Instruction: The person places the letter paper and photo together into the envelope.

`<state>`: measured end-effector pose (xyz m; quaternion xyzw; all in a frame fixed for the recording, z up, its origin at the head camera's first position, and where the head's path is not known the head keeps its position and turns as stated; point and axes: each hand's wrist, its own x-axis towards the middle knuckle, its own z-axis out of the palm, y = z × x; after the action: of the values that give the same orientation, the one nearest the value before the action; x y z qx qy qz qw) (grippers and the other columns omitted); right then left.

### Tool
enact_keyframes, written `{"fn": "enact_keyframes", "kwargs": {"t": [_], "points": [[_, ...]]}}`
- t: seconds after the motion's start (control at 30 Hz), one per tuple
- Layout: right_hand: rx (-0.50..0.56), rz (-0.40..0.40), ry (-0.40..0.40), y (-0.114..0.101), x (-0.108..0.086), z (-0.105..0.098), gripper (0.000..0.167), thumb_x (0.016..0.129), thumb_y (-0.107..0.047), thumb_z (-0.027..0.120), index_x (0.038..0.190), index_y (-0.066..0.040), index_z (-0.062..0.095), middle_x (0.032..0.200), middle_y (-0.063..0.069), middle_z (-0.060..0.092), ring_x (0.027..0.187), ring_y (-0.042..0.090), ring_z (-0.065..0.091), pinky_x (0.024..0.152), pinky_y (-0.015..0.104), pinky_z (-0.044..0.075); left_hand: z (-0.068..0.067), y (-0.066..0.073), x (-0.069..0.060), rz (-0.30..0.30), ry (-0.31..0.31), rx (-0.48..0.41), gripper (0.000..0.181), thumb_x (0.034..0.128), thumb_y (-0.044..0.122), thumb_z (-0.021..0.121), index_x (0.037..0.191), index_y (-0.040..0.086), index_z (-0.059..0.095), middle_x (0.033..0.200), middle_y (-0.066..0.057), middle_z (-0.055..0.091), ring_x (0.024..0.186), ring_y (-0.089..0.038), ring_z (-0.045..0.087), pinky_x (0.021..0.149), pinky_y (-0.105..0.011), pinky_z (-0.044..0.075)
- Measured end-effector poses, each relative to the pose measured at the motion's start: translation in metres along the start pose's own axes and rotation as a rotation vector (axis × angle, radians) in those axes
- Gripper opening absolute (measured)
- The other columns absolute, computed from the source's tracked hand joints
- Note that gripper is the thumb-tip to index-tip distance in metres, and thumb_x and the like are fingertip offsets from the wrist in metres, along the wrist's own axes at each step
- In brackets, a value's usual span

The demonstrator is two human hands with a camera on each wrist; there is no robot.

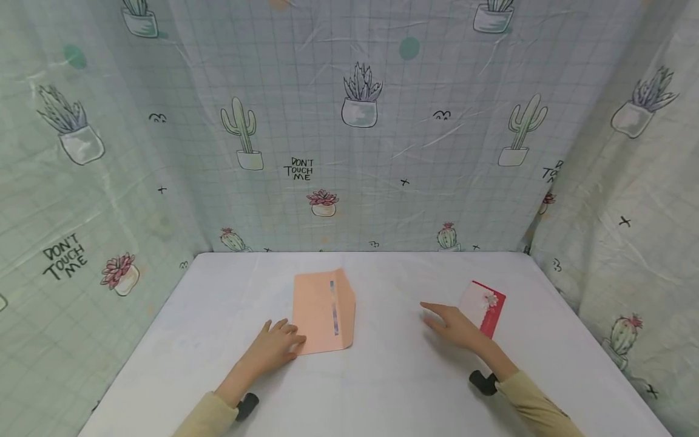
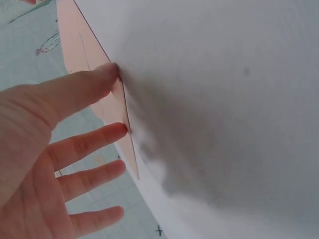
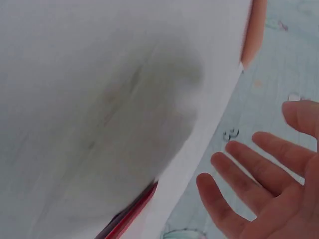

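Observation:
A peach envelope [image 1: 317,309] lies on the white table, its flap on the right side and a narrow bluish printed strip near the fold. At the envelope's lower left corner rests my left hand [image 1: 275,346]. In the left wrist view, the thumb and one finger of the left hand [image 2: 65,134] touch the envelope's edge [image 2: 112,109], and the other fingers are extended. My right hand [image 1: 453,325] is above the table with fingers extended and holds nothing. Beyond it, partly covered by that hand and wrist, lies a red and white card [image 1: 494,306] with a flower on it.
The white table [image 1: 382,388] has a patterned cloth [image 1: 382,145] hanging behind it and at both sides. Dark wrist devices, one on the left wrist [image 1: 247,406] and one on the right wrist [image 1: 483,383], sit close over the tabletop.

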<state>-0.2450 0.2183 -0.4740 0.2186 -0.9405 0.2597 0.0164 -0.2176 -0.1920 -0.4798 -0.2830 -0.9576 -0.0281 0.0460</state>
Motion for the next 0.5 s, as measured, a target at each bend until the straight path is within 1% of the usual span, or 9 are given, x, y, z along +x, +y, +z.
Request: {"fn": "enact_keyframes", "kwargs": {"t": [0.07, 0.13, 0.2, 0.3, 0.43, 0.5], "points": [[0.031, 0.028, 0.043, 0.007, -0.005, -0.005, 0.038, 0.088, -0.016, 0.054, 0.123, 0.0, 0.052, 0.121, 0.017, 0.057, 0.109, 0.032, 0.055, 0.087, 0.046, 0.046, 0.0, 0.002, -0.002, -0.005, 0.012, 0.006, 0.031, 0.0732, 0.023, 0.071, 0.104, 0.018, 0.066, 0.108, -0.007, 0.062, 0.11, -0.035, 0.052, 0.09, -0.06, 0.037], [0.061, 0.074, 0.08, 0.014, -0.01, -0.011, 0.037, 0.088, -0.014, 0.054, 0.121, 0.002, 0.052, 0.116, 0.02, 0.059, 0.102, 0.033, 0.059, 0.081, 0.044, 0.05, 0.001, 0.003, -0.003, -0.014, 0.02, -0.004, 0.031, 0.073, 0.021, 0.071, 0.103, 0.018, 0.066, 0.107, -0.007, 0.062, 0.109, -0.035, 0.052, 0.09, -0.06, 0.037], [0.09, 0.139, 0.106, 0.02, -0.014, -0.015, 0.035, 0.088, -0.013, 0.055, 0.12, 0.002, 0.053, 0.111, 0.021, 0.061, 0.096, 0.032, 0.061, 0.077, 0.042, 0.051, 0.001, 0.004, -0.004, -0.03, 0.022, -0.027, 0.031, 0.0726, 0.02, 0.071, 0.103, 0.018, 0.066, 0.108, -0.008, 0.062, 0.109, -0.037, 0.051, 0.089, -0.061, 0.037], [0.171, 0.261, 0.113, 0.031, -0.02, -0.023, 0.036, 0.088, -0.015, 0.053, 0.12, 0.001, 0.052, 0.109, 0.021, 0.061, 0.092, 0.029, 0.061, 0.071, 0.035, 0.053, 0.001, 0.005, -0.004, -0.067, 0.018, -0.07, 0.031, 0.0717, 0.017, 0.072, 0.102, 0.017, 0.067, 0.109, -0.008, 0.062, 0.111, -0.039, 0.05, 0.09, -0.062, 0.036], [0.264, 0.386, 0.092, 0.044, -0.026, -0.033, 0.04, 0.09, -0.02, 0.05, 0.123, 0.004, 0.047, 0.112, 0.025, 0.057, 0.09, 0.027, 0.062, 0.066, 0.028, 0.054, 0.0, 0.007, -0.003, -0.108, 0.006, -0.115, 0.031, 0.0711, 0.014, 0.072, 0.101, 0.017, 0.068, 0.109, -0.009, 0.062, 0.112, -0.041, 0.049, 0.091, -0.063, 0.034], [0.278, 0.433, 0.081, 0.049, -0.03, -0.04, 0.044, 0.091, -0.022, 0.05, 0.123, 0.007, 0.045, 0.111, 0.028, 0.056, 0.088, 0.027, 0.063, 0.067, 0.03, 0.054, 0.0, 0.006, -0.003, -0.118, 0.001, -0.125, 0.03, 0.0713, 0.014, 0.072, 0.101, 0.017, 0.068, 0.109, -0.009, 0.062, 0.112, -0.041, 0.049, 0.091, -0.063, 0.033]]}}
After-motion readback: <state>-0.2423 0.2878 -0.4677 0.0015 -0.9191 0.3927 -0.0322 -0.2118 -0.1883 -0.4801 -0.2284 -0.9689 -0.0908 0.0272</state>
